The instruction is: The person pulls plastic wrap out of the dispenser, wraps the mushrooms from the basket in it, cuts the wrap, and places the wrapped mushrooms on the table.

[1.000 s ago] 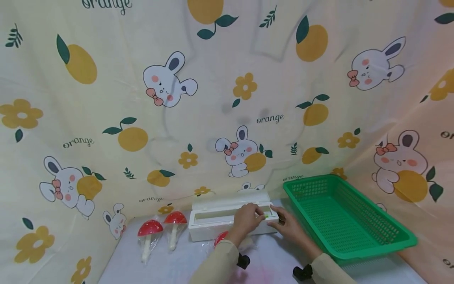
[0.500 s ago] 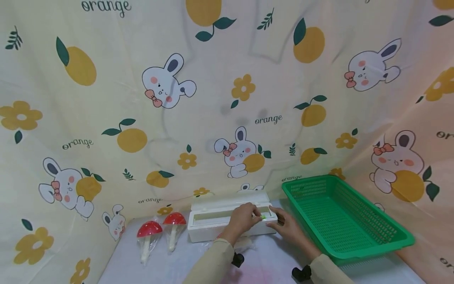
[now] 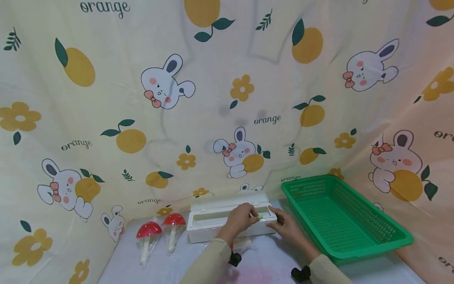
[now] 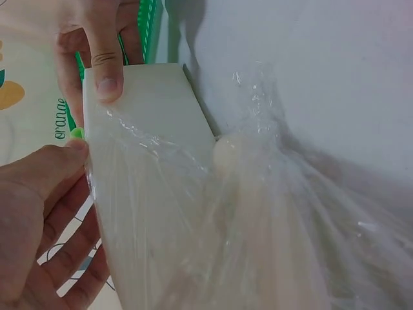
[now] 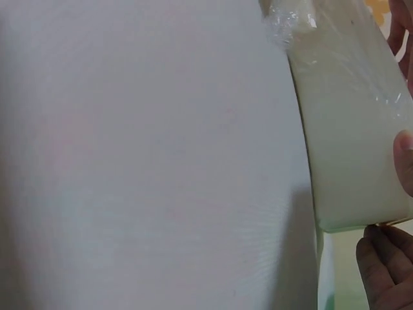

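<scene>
A long white cling film box (image 3: pixel 202 235) sits on the table with its lid raised at the back. Clear film (image 4: pixel 148 148) hangs over its front face. My left hand (image 3: pixel 241 219) reaches over the box and pinches a small green slider (image 3: pixel 260 217) on the front rim, near the right end; in the left wrist view the thumb lies against that slider. My right hand (image 3: pixel 289 228) grips the box's right end, thumb on the front face and fingers at the end. A plastic-wrapped red mushroom, its pale stem (image 3: pixel 242 243) showing, lies before the box, partly behind my left forearm.
Two red-capped mushrooms (image 3: pixel 149 229) in clear bags lie left of the box. A green perforated basket (image 3: pixel 333 252) stands close to my right arm. A printed cloth (image 3: pixel 209 118) rises behind the table.
My left hand has moved a little to the left along the rim, and the green slider with it. The right hand keeps its hold on the box's end.
</scene>
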### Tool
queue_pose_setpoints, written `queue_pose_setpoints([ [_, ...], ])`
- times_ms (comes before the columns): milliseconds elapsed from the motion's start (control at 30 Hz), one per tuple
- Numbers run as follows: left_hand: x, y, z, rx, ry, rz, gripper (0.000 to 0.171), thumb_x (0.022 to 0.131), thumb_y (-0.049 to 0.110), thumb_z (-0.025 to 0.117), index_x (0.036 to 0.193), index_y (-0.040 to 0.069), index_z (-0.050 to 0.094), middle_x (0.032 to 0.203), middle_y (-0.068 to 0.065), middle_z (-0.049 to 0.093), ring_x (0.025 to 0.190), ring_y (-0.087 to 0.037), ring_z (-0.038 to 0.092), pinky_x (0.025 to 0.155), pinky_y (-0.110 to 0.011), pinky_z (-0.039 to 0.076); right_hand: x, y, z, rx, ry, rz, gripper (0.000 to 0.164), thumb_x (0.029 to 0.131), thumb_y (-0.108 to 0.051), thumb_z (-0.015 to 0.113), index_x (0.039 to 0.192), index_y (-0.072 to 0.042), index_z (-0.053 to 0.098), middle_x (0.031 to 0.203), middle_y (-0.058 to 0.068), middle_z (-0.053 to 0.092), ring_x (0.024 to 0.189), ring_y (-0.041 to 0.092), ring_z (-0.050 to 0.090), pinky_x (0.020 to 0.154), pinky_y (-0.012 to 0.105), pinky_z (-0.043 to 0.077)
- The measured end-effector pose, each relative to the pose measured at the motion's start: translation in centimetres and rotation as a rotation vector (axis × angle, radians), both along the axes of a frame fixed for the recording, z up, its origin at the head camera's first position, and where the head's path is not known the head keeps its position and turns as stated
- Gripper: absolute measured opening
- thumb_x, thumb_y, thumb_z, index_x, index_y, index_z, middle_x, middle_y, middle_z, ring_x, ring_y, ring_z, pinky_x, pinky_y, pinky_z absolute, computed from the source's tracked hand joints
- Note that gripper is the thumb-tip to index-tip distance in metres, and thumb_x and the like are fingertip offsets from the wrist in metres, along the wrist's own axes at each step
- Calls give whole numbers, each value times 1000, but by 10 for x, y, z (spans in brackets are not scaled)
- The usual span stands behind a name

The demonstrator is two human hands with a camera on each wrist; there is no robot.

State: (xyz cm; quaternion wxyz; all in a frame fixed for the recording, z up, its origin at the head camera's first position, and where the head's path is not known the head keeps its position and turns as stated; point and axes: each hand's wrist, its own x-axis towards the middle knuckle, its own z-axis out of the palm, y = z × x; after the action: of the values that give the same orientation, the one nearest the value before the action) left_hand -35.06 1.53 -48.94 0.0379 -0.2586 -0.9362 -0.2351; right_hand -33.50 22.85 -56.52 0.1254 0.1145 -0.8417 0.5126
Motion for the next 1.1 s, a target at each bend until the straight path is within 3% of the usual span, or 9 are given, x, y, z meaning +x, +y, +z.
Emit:
queue_pose_setpoints([
  [367, 2, -21, 10, -5, -32, 14, 10, 89, 28, 77, 88, 21, 70, 87, 9, 64, 70, -3, 53, 61, -22, 46, -1, 3, -2, 15, -1, -40, 71, 83, -20, 82, 147, -12, 51, 148, 20, 49, 131, 36, 52, 99, 43, 49],
  [633, 1, -47, 10, -2, -97, 30, 10, 88, 27, 78, 86, 23, 69, 82, 13, 62, 73, -5, 55, 63, -24, 49, -3, 0, -5, 0, -20, 2, 73, 84, -21, 81, 148, -12, 49, 150, 20, 46, 134, 37, 50, 101, 41, 48],
  [900, 2, -82, 9, 33, -148, 62, 10, 88, 26, 78, 88, 24, 68, 84, 11, 62, 75, -6, 57, 62, -25, 50, -3, 1, -7, 23, -9, 4, 73, 84, -25, 81, 148, -12, 49, 150, 21, 45, 135, 37, 48, 103, 45, 46],
  [1100, 2, -92, 7, 44, -147, 58, 10, 88, 26, 78, 88, 25, 69, 85, 12, 63, 78, -6, 58, 67, -26, 50, -2, 5, -5, 8, -19, -4, 74, 83, -29, 82, 148, -13, 49, 149, 21, 47, 133, 37, 51, 100, 42, 49],
])
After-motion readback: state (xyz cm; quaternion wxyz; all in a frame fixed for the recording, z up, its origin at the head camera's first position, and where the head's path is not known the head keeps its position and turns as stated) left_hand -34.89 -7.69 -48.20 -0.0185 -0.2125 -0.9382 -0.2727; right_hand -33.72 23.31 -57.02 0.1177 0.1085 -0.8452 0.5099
